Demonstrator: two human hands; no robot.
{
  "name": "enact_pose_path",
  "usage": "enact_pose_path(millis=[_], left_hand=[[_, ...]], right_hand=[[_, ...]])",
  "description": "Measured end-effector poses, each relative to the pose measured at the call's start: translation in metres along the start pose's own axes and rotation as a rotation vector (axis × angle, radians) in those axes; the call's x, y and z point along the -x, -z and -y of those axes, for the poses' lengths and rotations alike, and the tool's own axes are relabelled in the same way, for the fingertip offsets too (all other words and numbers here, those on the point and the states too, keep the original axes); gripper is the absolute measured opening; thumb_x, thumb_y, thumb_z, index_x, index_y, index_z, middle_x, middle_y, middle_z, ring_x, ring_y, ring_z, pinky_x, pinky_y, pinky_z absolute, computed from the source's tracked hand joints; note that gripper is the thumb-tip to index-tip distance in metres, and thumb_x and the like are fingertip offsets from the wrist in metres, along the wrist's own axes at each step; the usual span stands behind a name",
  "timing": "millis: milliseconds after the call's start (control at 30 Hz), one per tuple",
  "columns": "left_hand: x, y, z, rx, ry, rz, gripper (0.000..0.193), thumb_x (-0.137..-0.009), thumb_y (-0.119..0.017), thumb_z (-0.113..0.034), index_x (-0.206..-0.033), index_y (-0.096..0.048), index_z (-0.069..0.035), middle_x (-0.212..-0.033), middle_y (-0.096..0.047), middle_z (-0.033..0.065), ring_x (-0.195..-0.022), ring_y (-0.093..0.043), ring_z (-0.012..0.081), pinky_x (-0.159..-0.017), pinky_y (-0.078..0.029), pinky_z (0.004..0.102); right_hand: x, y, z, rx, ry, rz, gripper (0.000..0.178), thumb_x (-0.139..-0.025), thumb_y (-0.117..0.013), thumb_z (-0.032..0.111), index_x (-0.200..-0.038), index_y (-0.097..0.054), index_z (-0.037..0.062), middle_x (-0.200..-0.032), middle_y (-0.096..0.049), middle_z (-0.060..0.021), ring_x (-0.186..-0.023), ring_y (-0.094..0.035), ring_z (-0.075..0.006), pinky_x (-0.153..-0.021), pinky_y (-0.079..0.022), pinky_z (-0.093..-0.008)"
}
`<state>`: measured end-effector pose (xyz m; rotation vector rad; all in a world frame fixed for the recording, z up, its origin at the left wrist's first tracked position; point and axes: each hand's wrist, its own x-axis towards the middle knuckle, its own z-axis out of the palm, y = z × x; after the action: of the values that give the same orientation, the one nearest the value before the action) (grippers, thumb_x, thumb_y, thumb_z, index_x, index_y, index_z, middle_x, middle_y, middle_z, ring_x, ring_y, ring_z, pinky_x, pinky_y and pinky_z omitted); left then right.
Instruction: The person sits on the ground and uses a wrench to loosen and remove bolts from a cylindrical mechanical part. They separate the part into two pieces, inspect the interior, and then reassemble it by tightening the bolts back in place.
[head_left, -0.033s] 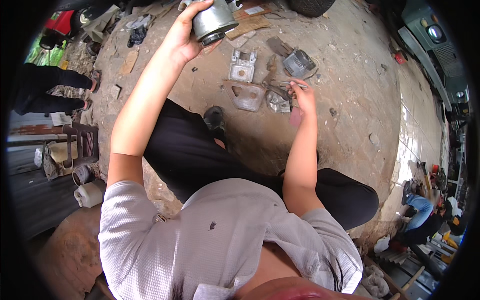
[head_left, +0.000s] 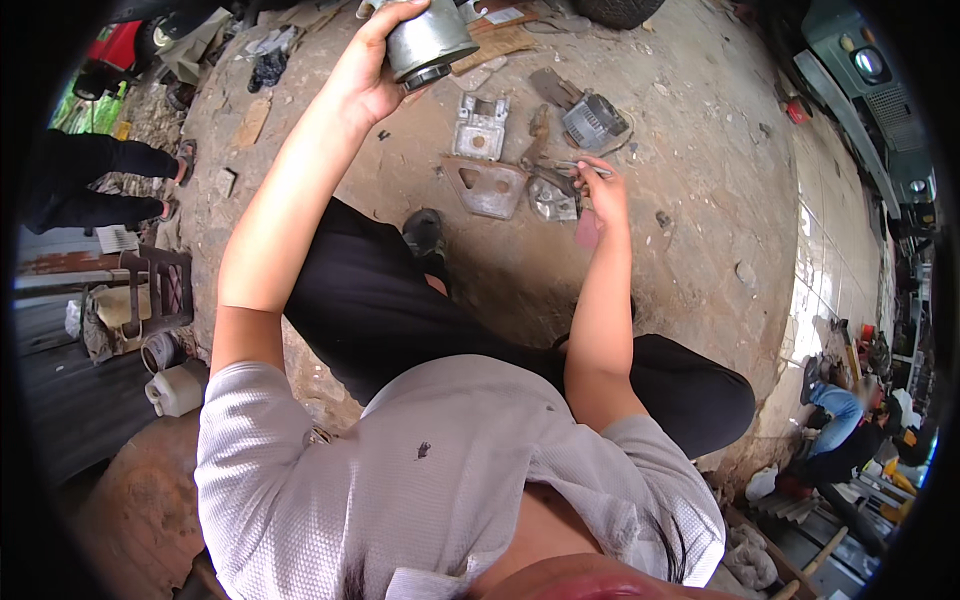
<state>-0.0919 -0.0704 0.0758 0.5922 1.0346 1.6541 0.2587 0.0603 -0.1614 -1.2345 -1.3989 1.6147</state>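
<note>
At the top of the view, my left hand (head_left: 375, 85) is wrapped around a silver cylindrical metal housing (head_left: 430, 42), tilted, with a dark round piece on its lower end. My right hand (head_left: 602, 190) is raised over the floor, its fingers pinched on a thin metal rod (head_left: 592, 168) whose exact kind I cannot make out. Below and left of that hand are a clear plastic bag (head_left: 553, 200) with small contents and a flat metal bracket (head_left: 487, 187). A square cast-metal part (head_left: 481, 128) lies just beyond the bracket. Farther off rests a finned grey metal part (head_left: 596, 122).
My bent legs frame the near floor (head_left: 690, 260). Flat cardboard (head_left: 495, 52) and a tyre (head_left: 618, 8) are at the far side. Another person's legs (head_left: 110, 165) stand at left, near a plastic jug (head_left: 178, 388). A green vehicle (head_left: 850, 70) is at right; someone in jeans (head_left: 838, 415) sits lower right.
The floor and the parts on it have shifted slightly left in the view. Both hands keep their holds and have hardly moved.
</note>
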Motion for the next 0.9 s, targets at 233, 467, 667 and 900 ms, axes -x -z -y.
enact_pose_path(millis=[233, 467, 667, 900], left_hand=[[0.007, -0.016, 0.046, -0.08, 0.217, 0.011, 0.037, -0.084, -0.084, -0.036, -0.112, -0.07, -0.014, -0.106, -0.073, 0.0035, -0.097, -0.072, 0.0203, -0.088, -0.059, 0.0403], [0.013, -0.042, 0.05, -0.093, 0.244, 0.068, 0.037, -0.084, -0.083, -0.039, -0.108, -0.071, -0.013, -0.1, -0.072, 0.0035, -0.089, -0.071, 0.0182, -0.078, -0.059, 0.0378], [0.01, -0.054, 0.065, -0.151, 0.296, 0.128, 0.043, -0.084, -0.084, -0.037, -0.113, -0.072, -0.008, -0.104, -0.074, 0.0056, -0.093, -0.072, 0.019, -0.083, -0.059, 0.0368], [0.0, -0.047, 0.093, -0.2, 0.381, 0.078, 0.046, -0.083, -0.085, -0.034, -0.112, -0.071, -0.001, -0.105, -0.074, 0.0097, -0.094, -0.072, 0.0196, -0.083, -0.059, 0.0343]], right_hand=[[0.016, -0.009, -0.074, 0.148, 0.238, -0.342, 0.037, -0.102, -0.067, 0.018, -0.135, -0.067, 0.0019, -0.119, -0.075, -0.0134, -0.09, -0.072, -0.0182, -0.085, -0.055, -0.0319], [0.041, -0.032, -0.095, 0.746, 0.365, -0.315, 0.036, -0.098, -0.06, 0.017, -0.13, -0.071, 0.0054, -0.121, -0.072, -0.0206, -0.108, -0.07, -0.0387, -0.094, -0.055, -0.0449], [0.028, -0.026, -0.14, 0.71, 0.227, -0.304, 0.034, -0.094, -0.059, 0.016, -0.122, -0.074, 0.0024, -0.104, -0.077, -0.0192, -0.093, -0.075, -0.0315, -0.086, -0.058, -0.0403], [0.028, -0.005, -0.215, 0.357, -0.193, -0.424, 0.031, -0.092, -0.059, 0.015, -0.112, -0.076, -0.003, -0.092, -0.079, -0.0165, -0.08, -0.074, -0.0213, -0.077, -0.057, -0.0344]])
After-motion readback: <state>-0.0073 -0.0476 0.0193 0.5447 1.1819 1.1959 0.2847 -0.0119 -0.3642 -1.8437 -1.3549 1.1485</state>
